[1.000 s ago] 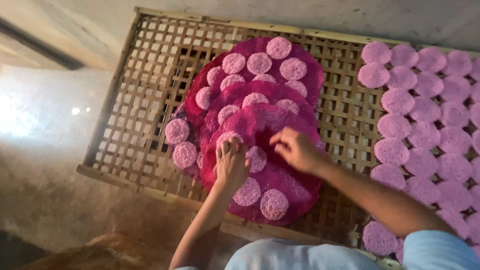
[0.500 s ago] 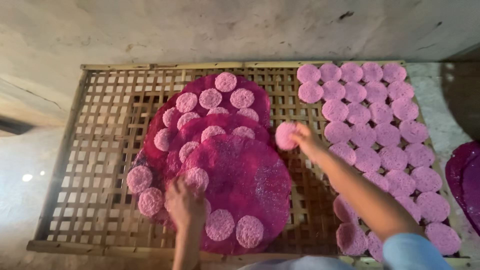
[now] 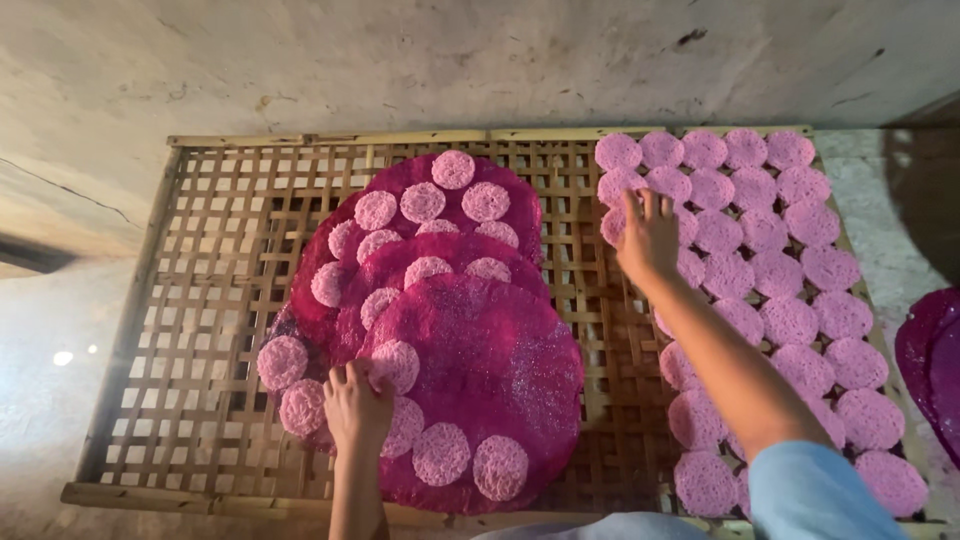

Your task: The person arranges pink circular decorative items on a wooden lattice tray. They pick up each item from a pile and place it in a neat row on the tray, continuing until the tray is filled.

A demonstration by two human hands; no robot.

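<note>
A woven bamboo rack (image 3: pixel 220 300) carries overlapping dark magenta round trays (image 3: pixel 480 350) dotted with pale pink round discs (image 3: pixel 423 202). My left hand (image 3: pixel 356 402) rests on the front tray's left edge, its fingers pinching a pink disc (image 3: pixel 394 365). My right hand (image 3: pixel 648 236) lies flat, fingers spread, on the left column of many pink discs laid in rows (image 3: pixel 770 280) over the rack's right half. Whether a disc sits under that palm is hidden.
A rough stained wall (image 3: pixel 480 60) stands behind the rack. Another magenta tray (image 3: pixel 932 360) pokes in at the right edge. The rack's left part shows open lattice. My blue sleeve (image 3: pixel 812 495) is at the bottom right.
My right hand carried a pink disc from the trays to the right and now presses down on the rows. My left hand stayed at the front tray's left edge. The view shifted right.
</note>
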